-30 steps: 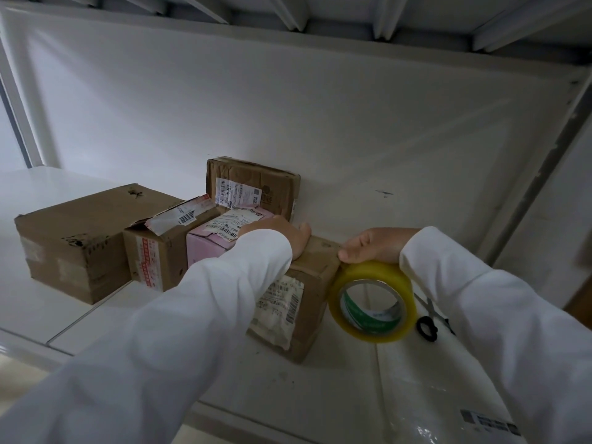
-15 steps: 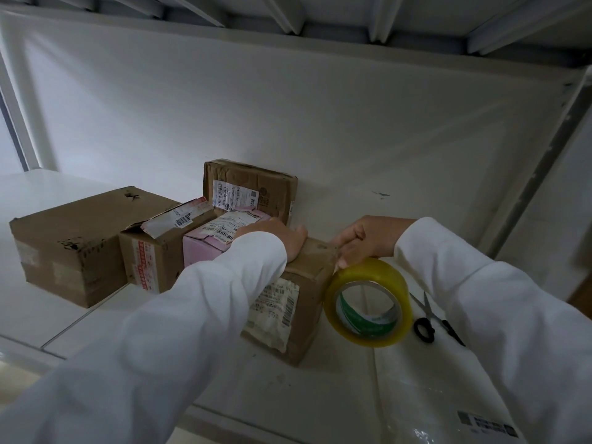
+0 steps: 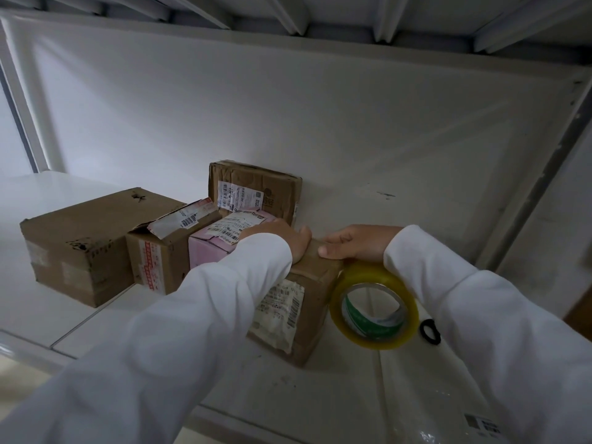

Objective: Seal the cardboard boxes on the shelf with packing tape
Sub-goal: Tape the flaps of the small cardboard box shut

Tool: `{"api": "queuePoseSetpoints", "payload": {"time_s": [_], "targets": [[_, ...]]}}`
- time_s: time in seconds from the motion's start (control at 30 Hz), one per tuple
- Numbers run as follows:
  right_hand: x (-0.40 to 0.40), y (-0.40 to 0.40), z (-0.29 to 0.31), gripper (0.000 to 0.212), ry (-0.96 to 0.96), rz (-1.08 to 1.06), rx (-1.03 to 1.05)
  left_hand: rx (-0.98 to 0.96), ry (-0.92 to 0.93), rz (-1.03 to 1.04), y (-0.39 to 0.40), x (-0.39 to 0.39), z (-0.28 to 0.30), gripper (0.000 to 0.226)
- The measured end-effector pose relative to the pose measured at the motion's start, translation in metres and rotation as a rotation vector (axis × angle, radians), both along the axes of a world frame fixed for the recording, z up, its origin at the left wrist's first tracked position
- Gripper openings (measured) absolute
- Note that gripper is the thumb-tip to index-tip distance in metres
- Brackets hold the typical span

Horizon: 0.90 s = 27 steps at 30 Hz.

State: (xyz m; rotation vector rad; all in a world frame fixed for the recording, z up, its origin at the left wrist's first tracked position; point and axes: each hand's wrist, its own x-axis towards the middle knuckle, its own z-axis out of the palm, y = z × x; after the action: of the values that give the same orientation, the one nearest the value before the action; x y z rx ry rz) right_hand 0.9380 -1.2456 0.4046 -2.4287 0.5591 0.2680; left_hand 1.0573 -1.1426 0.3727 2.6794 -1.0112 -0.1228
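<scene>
Five boxes: all stand on the white shelf [image 3: 80, 318]; places below are given from the nearest one, the front box [image 3: 307, 302]
Front box: brown cardboard, a white shipping label on its near face; it sits at the middle of the shelf, under both hands
Left hand [image 3: 285, 241]: lies palm-down on the front box's top, at its left end; fingers curve over the top edge, pressing rather than closing round anything; white sleeve reaches to the wrist
Right hand [image 3: 355, 243]: rests on the front box's top at its right end, thumb stretched leftward along the cardboard; fingers are bent, and whether they pinch the tape's loose end I cannot tell
Tape roll [image 3: 374, 307]: yellowish clear packing tape on a green-printed core; it hangs upright just right of the front box, touching its right edge, below the right hand
Pink box [image 3: 208, 254]: directly left of the front box, touching it; a white barcode label lies across its top
Small brown box [image 3: 160, 261]: left of the pink box; its top flap stands partly raised, red print on the near face
Large brown box [image 3: 80, 245]: farthest left, well away from the front box
Upright box [image 3: 256, 190]: behind the front box, against the back wall; labels on its face
Scissors [image 3: 431, 330]: only a black handle loop shows, right of the tape roll, beside the right sleeve
</scene>
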Motion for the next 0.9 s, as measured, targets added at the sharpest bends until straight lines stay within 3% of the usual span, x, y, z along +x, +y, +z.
{"api": "queuePoseSetpoints", "payload": {"time_s": [0.17,0.57,0.8,0.9], "targets": [[-0.001,-0.007,0.002,0.046,0.004,-0.073,-0.117,-0.006,-0.003,-0.008,-0.001,0.002,-0.001,0.067],[0.007,-0.001,0.0,0.052,-0.039,-0.154,-0.09,-0.016,0.031,-0.017,0.001,0.001,0.001,0.063],[0.02,0.006,-0.001,0.057,0.07,-0.13,-0.188,-0.025,0.056,0.015,0.001,0.002,-0.001,0.056],[0.02,0.005,-0.001,0.06,0.09,-0.112,-0.114,-0.031,0.055,0.009,0.001,0.0,0.002,0.053]]}}
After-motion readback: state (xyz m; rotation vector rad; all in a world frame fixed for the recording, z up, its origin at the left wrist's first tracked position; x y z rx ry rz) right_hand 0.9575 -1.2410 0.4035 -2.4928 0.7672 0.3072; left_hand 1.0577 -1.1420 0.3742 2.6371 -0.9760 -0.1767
